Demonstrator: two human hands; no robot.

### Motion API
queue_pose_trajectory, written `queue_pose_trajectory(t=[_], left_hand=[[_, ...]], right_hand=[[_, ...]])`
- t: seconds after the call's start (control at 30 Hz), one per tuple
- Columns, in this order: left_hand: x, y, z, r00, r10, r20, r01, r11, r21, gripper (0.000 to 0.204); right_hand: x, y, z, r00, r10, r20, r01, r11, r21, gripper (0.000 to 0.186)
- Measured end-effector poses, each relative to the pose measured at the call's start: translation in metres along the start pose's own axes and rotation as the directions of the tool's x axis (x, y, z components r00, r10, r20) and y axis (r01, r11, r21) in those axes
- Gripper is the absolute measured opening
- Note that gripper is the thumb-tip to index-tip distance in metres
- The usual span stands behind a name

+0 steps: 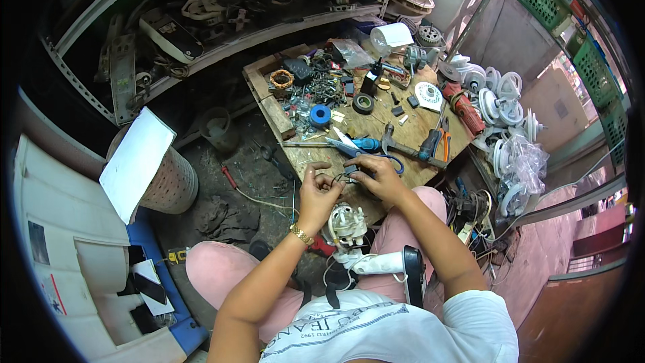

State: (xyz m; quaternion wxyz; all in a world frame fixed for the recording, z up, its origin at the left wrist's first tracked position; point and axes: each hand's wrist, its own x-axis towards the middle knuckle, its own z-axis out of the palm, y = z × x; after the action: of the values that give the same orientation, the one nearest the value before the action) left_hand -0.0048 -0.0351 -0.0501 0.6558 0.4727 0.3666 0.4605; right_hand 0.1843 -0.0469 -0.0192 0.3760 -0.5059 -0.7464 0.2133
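the left hand (320, 188) has thumb and fingertips pinched together on thin dark wires (338, 177). the right hand (377, 178) grips a small dark block (351, 169) between thumb and fingers, just beside the left hand's fingertips. the block is held in front of the near edge of the wooden counter (379, 119), above the person's lap. below the hands, a whitish motor (346, 226) sits between the knees, with a white stem (379, 265) beside it, its far end at a black-and-white base (412, 275).

on the counter, near the right hand, lie blue-handled scissors (398, 164) and a hammer (411, 150). a screwdriver (428, 145) and orange pliers (445, 140) lie farther right, with a red grinder (463, 109) beyond them. a blue spool (320, 115) and a black tape roll (363, 103) sit behind the scissors, and a copper coil (281, 79) rests at the far left corner. a drum (176, 185) stands on the floor to the left, with a white sheet (138, 161) leaning on it.
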Motion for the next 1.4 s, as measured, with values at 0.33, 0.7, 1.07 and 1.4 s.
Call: queue_pose_trajectory(t=[0.33,0.7,1.07,1.4], left_hand=[[0.000,0.001,-0.002,0.995,-0.093,-0.041,0.091,0.995,-0.037,0.013],[0.003,0.009,0.003,0.974,-0.226,-0.006,0.219,0.952,-0.212,0.009],[0.003,0.010,0.008,0.962,-0.275,0.005,0.268,0.936,-0.228,0.008],[0.005,-0.003,0.009,0.967,-0.253,0.039,0.255,0.944,-0.208,0.010]], right_hand=[[0.015,-0.013,-0.002,0.991,0.129,0.044,-0.133,0.983,0.129,0.029],[0.019,-0.018,0.010,0.967,-0.025,-0.254,0.000,0.995,-0.099,0.017],[0.013,-0.027,-0.001,0.946,-0.308,-0.101,0.233,0.863,-0.448,0.030],[0.010,-0.016,0.001,0.901,-0.431,-0.058,0.364,0.821,-0.440,0.029]])
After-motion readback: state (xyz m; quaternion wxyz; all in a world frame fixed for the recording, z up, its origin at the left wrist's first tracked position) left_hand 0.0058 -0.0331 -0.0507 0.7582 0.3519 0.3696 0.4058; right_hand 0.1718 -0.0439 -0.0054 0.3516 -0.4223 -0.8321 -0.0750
